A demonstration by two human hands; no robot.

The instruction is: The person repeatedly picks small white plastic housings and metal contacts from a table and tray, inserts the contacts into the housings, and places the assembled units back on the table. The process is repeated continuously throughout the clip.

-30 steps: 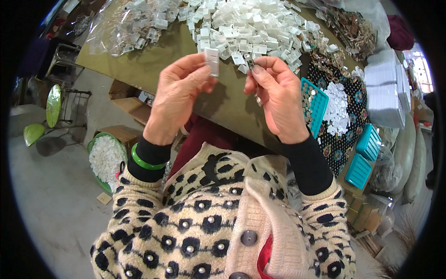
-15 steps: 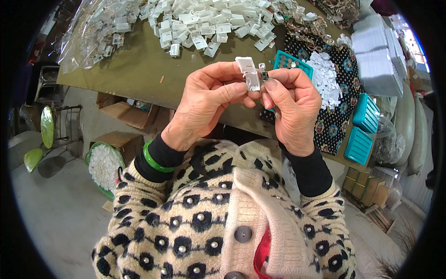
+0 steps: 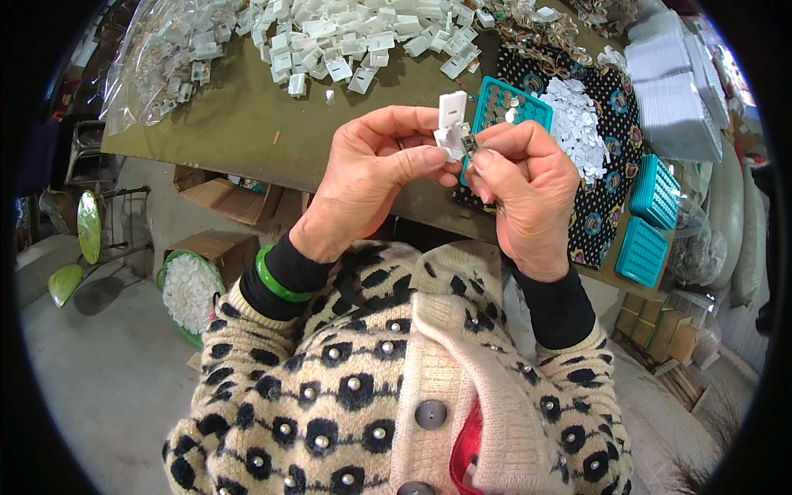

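Observation:
Between the thumb and fingers of my left hand (image 3: 363, 177) is a small white hinged plastic case (image 3: 451, 111), its lid standing up. My right hand (image 3: 532, 190) pinches a small electronic part (image 3: 469, 143) with a dark board and a pale end, right beside the case. Whether the part touches the case I cannot tell. Both hands are above the near edge of the olive table (image 3: 223, 132). Just behind my right hand lies a teal tray (image 3: 538, 113) with several round metal discs in it.
A heap of white plastic cases (image 3: 346, 37) covers the table's far side, beside a clear bag (image 3: 136, 78) of parts. White flat pieces (image 3: 577, 132) lie on a patterned cloth (image 3: 590, 235). Stacked white trays (image 3: 681, 107) and a teal tray (image 3: 642, 252) stand at right; a green basin (image 3: 191, 337) is below left.
The case has turned more upright and shifted slightly right in my left hand. My right hand has moved slightly right and down, still holding the small part. The view has shifted a little.

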